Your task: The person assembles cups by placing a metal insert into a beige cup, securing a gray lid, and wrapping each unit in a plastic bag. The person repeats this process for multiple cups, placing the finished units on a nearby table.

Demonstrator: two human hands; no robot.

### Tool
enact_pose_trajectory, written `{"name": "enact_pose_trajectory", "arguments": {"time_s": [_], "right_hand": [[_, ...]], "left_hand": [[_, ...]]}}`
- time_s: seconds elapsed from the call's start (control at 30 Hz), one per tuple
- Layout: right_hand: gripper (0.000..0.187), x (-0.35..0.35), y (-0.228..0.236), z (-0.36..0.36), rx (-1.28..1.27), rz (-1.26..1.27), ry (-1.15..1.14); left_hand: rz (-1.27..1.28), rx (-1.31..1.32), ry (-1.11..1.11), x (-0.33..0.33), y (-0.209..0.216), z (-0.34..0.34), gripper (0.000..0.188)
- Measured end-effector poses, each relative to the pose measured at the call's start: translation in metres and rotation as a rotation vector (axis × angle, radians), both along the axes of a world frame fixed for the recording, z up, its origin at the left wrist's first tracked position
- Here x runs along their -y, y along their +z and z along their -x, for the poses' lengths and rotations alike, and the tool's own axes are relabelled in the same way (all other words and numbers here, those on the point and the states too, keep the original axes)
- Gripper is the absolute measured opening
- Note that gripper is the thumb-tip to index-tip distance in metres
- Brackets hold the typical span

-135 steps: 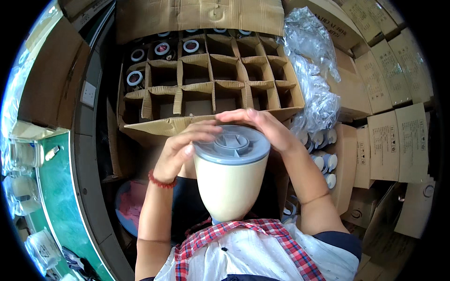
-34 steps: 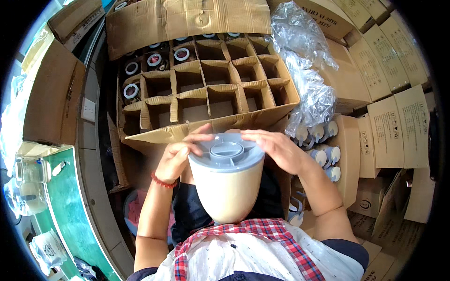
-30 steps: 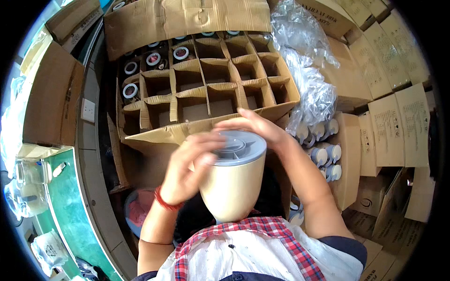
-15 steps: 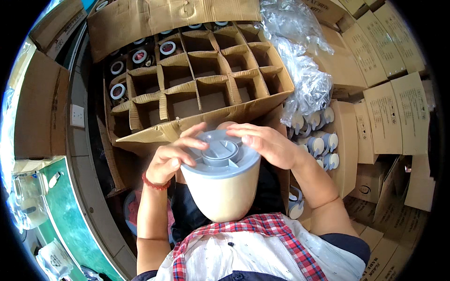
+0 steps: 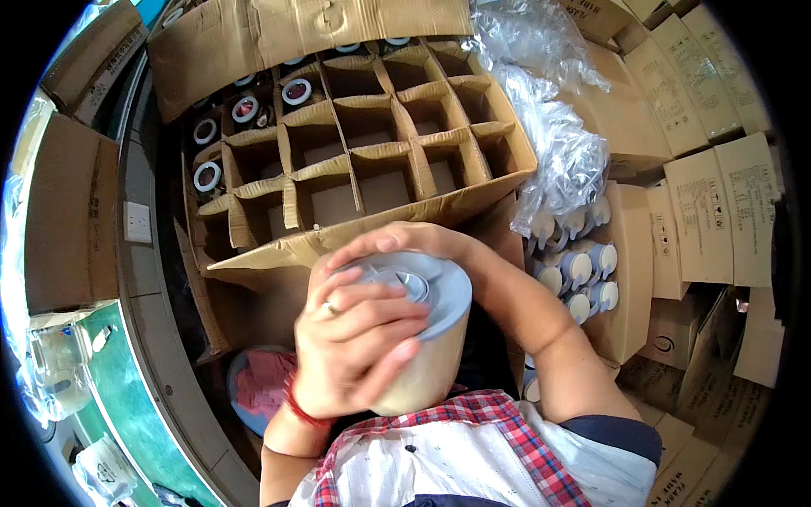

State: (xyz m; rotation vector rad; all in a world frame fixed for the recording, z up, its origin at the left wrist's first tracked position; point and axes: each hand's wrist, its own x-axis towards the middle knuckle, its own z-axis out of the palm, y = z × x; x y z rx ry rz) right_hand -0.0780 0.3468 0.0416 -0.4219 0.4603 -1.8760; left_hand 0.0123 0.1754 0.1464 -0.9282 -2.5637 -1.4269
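A cream rounded container (image 5: 420,387) with a grey-blue round end (image 5: 448,300) stands upright against my front. That end has a raised ring and ribs in its middle. My left hand (image 5: 359,342) lies over the near left of the end piece and the container's side, fingers curled and somewhat blurred; a ring and a red bracelet show on it. My right hand (image 5: 418,238) reaches around the far rim, its fingers bent toward the left hand and partly hidden. Both hands grip the container.
Ahead sits a divided carton (image 5: 338,198) with several round-mouthed bottles (image 5: 208,176) in its left and far cells. Clear plastic bags (image 5: 549,127) drape its right side. A box of cream-and-grey parts (image 5: 577,269) and stacked cartons (image 5: 701,220) stand right. A bucket with red cloth (image 5: 263,387) is at left.
My left hand has come across the grey-blue end and down its near side. My right hand has slid to the far rim, nearer the left. The container tilts slightly.
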Motion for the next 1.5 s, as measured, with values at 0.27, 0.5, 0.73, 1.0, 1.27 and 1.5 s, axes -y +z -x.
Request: {"name": "enact_pose_trajectory", "arguments": {"time_s": [0.27, 0.5, 0.73, 1.0, 1.27, 1.5], "right_hand": [[0.05, -0.042, 0.057, -0.021, -1.053, -0.715, -0.198], [0.035, -0.05, 0.145, -0.055, -1.259, -0.654, -0.164], [0.03, -0.052, 0.189, -0.101, -1.865, -0.731, -0.153], [0.04, -0.084, 0.149, -0.123, -1.664, -1.064, -0.246], [0.036, -0.119, 0.093, -0.124, -1.268, -0.962, -0.301], [0.052, -0.219, -0.008, -0.068, -0.731, -1.14, -1.408]], "left_hand": [[-0.906, 0.344, -0.361, 0.045, -0.097, 0.029, 0.032], [-0.863, 0.818, -0.096, 0.004, -0.09, 0.001, 0.035], [-1.017, 1.016, -0.275, -0.018, -0.113, -0.045, 0.033], [-0.55, 0.529, 0.431, -0.017, -0.082, -0.096, 0.025], [0.104, 0.044, 0.448, -0.024, -0.031, -0.124, 0.015], [0.098, 0.376, 0.542, 0.026, -0.099, -0.058, 0.02]]}}
